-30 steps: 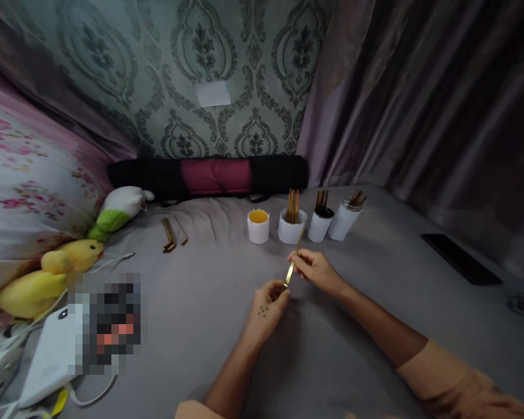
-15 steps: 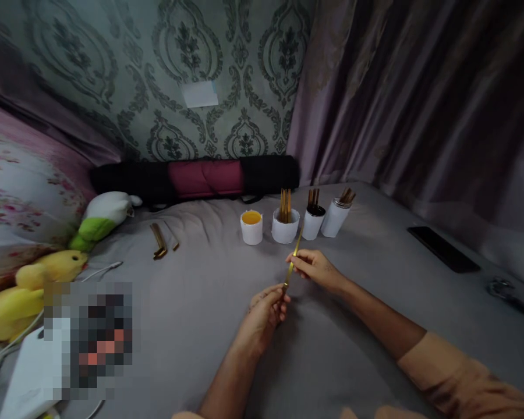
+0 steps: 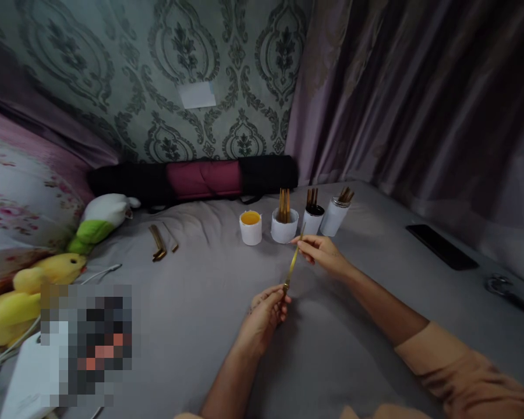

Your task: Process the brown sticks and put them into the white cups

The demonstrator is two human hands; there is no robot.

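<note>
A slim gold-coloured stick (image 3: 293, 265) slants upward between my two hands. My left hand (image 3: 268, 310) is closed around its lower end, where the fingers hide part of it. Near the upper end, my right hand (image 3: 322, 251) pinches it between thumb and fingertips. Just beyond my right hand stand a low white cup (image 3: 284, 234) with several thin brown sticks, a white container (image 3: 313, 224) with a dark opening and a few sticks, and a tilted white container (image 3: 335, 217) with more. To their left is a white cup (image 3: 250, 234) with a yellow inside.
Left of the cups lie several gold-brown pieces (image 3: 158, 243) on the grey sheet (image 3: 192, 326). A black phone (image 3: 441, 247) and a dark-handled object (image 3: 509, 294) lie at right. Plush toys (image 3: 61, 270), a cable and a blurred patch are at left; a black-and-maroon roll (image 3: 205, 178) lies behind.
My right hand has slid up the stick, away from my left hand, toward its upper end. My left hand stays at the lower end. The view has shifted slightly.
</note>
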